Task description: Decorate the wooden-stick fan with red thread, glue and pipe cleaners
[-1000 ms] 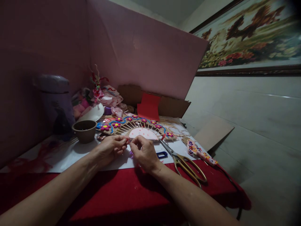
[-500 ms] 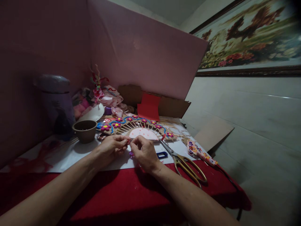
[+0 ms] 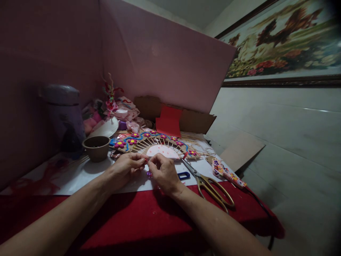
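My left hand (image 3: 130, 166) and my right hand (image 3: 163, 173) meet in front of a fan-shaped craft piece (image 3: 132, 142). Both are closed in a pinch around a tiny red piece (image 3: 146, 160), too small to name, which shows between the fingertips. Just behind them the fan has a spotted pale half-round centre (image 3: 162, 152), thin sticks, and an outer band with pink flowers and a blue wavy line. A small purple item (image 3: 149, 174) lies by my right hand's fingers. Large scissors (image 3: 210, 183) with gold handles rest to the right, near a dark blue loop-shaped handle (image 3: 183, 175).
A brown pot (image 3: 96, 148) and a purple lidded container (image 3: 62, 117) stand at left. Behind are a fluted white paper plate (image 3: 108, 127), red paper (image 3: 168, 121) and cardboard (image 3: 147, 106). A flower-patterned glue-gun-like object (image 3: 226, 172) lies right, on the red cloth's (image 3: 149, 220) edge.
Almost nothing differs. Both hands stay in the same place with the fingertips pinched together; the red piece shows slightly more between them.
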Available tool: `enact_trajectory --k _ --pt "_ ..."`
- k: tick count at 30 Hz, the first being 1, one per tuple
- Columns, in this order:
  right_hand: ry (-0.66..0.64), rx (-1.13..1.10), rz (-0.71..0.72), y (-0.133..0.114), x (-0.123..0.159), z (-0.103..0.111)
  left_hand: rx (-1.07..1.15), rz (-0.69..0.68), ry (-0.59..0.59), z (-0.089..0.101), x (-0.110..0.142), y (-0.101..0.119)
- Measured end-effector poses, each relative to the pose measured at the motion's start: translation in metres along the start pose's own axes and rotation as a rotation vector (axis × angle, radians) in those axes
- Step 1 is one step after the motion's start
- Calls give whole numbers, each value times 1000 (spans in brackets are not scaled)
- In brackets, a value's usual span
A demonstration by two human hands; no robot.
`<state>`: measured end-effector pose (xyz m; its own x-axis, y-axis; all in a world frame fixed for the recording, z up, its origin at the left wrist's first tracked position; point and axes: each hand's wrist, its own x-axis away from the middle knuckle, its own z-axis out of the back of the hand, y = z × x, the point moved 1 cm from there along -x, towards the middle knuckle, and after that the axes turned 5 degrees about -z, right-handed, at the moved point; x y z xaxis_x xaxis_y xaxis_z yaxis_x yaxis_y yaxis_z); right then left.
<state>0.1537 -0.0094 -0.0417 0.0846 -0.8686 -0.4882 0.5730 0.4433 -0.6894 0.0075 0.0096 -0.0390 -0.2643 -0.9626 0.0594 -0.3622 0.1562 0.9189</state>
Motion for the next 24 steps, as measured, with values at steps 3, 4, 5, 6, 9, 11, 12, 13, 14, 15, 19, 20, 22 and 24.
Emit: enact_trajectory --k 3,4,5,6,9,11,12,13,14,15,19,20,22,24 --pt "-2 -3 -2 0 0 0 -11 9 -22 0 0 0" --pt "-3 -3 -1 0 0 0 -12 11 -27 0 0 0" --pt "-3 -1 1 1 1 -1 -11 10 -29 0 1 0" --pt "-3 1 3 1 1 -1 -8 6 -30 0 1 -1" --pt "1 11 2 1 1 -2 -4 4 -43 -1 1 -1" --pt "-2 15 -4 1 1 -2 -8 6 -48 -2 1 -1" --pt "-5 14 -7 1 1 -2 -9 6 -51 -3 2 -1" --pt "-7 13 -9 1 1 -1 -11 4 -52 -4 2 -1" --pt "-9 10 -10 1 1 -1 -15 4 -50 -5 3 0" --pt "-10 5 -10 0 1 -1 -22 5 -44 -6 3 0" --pt "-13 -20 -6 1 0 -2 -62 -8 7 -9 4 2" --pt "-12 -23 -4 1 0 -2 -66 -13 17 -9 4 2" --pt "-9 -26 1 2 0 -3 -66 -25 26 -8 4 2" --pt "-11 -32 6 2 0 -3 -70 -39 27 -6 3 2"
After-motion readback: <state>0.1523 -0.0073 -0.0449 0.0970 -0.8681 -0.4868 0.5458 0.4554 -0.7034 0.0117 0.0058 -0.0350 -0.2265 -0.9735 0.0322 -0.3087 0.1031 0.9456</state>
